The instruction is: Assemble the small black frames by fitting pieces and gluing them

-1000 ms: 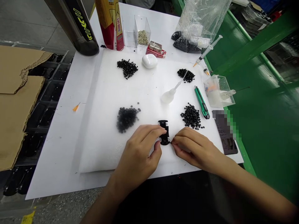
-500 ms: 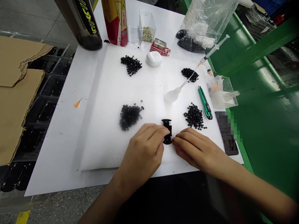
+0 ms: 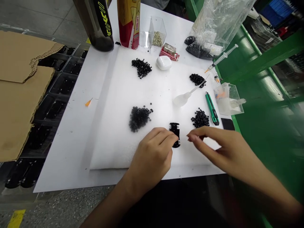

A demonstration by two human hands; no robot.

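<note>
two hands apart: left hand [image 3: 152, 156] touching black piece [image 3: 175, 134], right hand [image 3: 216, 145] open, just beside it

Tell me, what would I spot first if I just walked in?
First come the left hand, touching a small black piece on a white foam sheet, and the right hand beside it. Next, black pellet heaps dot the foam, and a bright green utility knife lies near its right edge.

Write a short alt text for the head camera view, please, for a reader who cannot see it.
The left hand has its fingers on a small black piece on a white foam sheet, while the right hand hovers beside it, not touching. Black pellet piles, a green utility knife and a dropper bottle lie nearby.
</note>
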